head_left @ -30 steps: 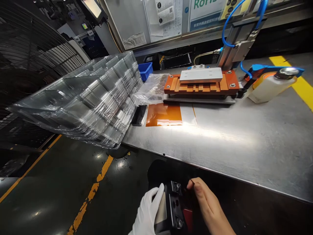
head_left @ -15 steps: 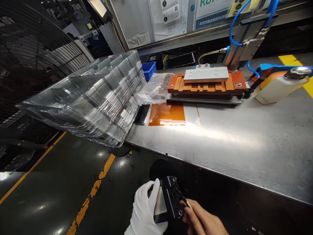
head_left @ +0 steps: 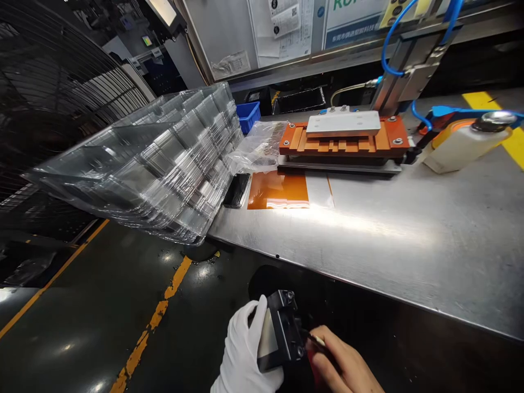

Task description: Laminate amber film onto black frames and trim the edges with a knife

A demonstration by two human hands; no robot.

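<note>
right hand (head_left: 346, 364), thin tool (head_left: 319, 340) pinched, was moved toward the black block (head_left: 285, 326), best braced in the clasping left hand (head_left: 239, 352).

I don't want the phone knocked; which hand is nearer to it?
Left: the gloved left hand, holding the black part, is below the phone in view. The right hand is farther off, down to the right.
</note>
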